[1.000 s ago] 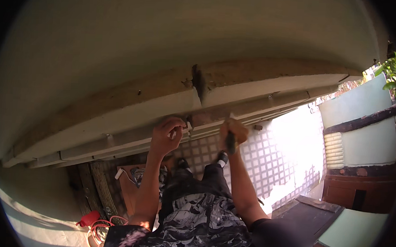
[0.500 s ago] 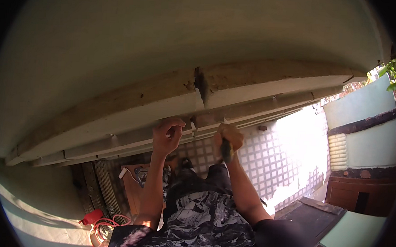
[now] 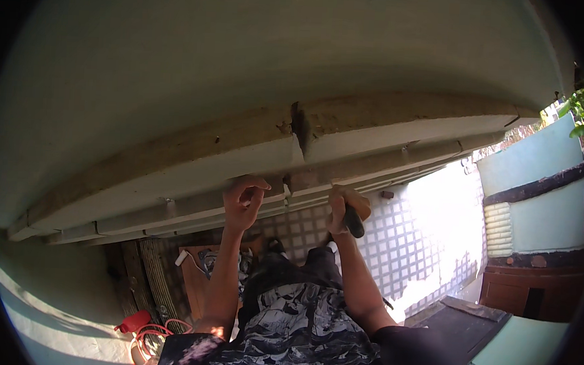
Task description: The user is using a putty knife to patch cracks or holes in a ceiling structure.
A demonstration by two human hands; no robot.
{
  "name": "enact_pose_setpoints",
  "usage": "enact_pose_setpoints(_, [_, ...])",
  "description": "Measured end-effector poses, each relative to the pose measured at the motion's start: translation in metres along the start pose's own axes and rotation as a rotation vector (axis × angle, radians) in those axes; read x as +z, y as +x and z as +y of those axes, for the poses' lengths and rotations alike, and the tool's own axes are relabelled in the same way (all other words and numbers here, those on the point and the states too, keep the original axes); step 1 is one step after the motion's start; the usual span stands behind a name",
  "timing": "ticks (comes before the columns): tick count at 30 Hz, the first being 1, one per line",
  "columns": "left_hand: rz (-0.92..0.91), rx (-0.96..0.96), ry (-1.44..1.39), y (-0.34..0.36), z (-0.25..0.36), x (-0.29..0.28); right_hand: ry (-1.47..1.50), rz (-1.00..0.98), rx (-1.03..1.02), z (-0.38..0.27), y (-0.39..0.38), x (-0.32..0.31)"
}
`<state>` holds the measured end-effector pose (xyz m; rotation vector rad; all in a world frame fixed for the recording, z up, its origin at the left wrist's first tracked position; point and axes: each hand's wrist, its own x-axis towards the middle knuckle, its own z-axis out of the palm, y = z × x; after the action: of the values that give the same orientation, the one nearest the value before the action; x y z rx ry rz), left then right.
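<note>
My right hand grips a tool with a dark, rounded handle. The handle's end sticks out below my fingers, and the working end is hidden, so its kind is unclear. That hand is by the lower pale ledge. My left hand is curled beside the same ledge, thumb and fingers bent into a loop with nothing visible inside. Between my hands, the ledge has a dark, broken gap with a whitish sliver below it. Above, a larger dark crack splits the upper ledge.
Further ledges run below across a checkered tile floor. At lower left are a brown board, a red object with a pink hose, and ridged planks. A dark box-like surface stands at lower right.
My right hand has turned and shifted slightly right, swinging the tool's handle end to the right. The left hand stays almost in place, its fingers still curled.
</note>
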<state>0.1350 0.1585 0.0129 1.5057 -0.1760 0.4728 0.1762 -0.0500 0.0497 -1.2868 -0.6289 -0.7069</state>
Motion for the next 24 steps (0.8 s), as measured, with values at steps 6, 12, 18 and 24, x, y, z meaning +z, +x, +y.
enact_pose_setpoints(6, [-0.015, -0.02, 0.035, 0.002, -0.002, 0.003, 0.613, 0.29, 0.251, -0.004, -0.027, 0.036])
enact_pose_setpoints(12, [-0.006, 0.001, 0.115, 0.002, 0.0, -0.001, 0.649, 0.338, 0.484, 0.011, 0.007, -0.031])
enact_pose_setpoints(18, [-0.016, 0.022, 0.116, 0.002, -0.003, 0.0, 0.01, 0.261, 0.293, 0.017, 0.003, -0.046])
enact_pose_setpoints(24, [-0.007, 0.055, 0.131, 0.003, -0.002, 0.002, -0.153, 0.324, 0.592, 0.0, 0.019, -0.051])
